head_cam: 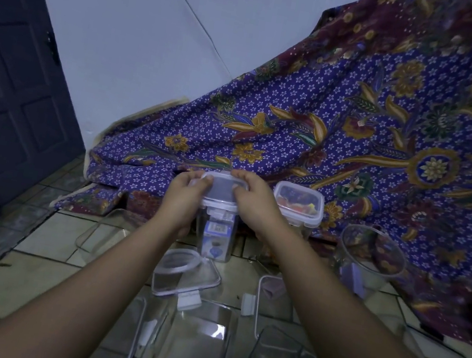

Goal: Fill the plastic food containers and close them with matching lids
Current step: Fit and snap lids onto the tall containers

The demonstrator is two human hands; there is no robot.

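Tiled floor (37,241), batik cloth (363,131) behind: left hand (182,197) and right hand (251,202) press a lid (221,190) onto the tall filled container (214,238), fingers curled over its edges. Uneven pressure could tip the container or leave clips unlatched.

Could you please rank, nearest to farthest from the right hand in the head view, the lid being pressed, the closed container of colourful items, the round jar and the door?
From the right hand:
1. Lid, under its fingers.
2. Closed container, just to its right.
3. Round jar, farther right.
4. Door, far left.
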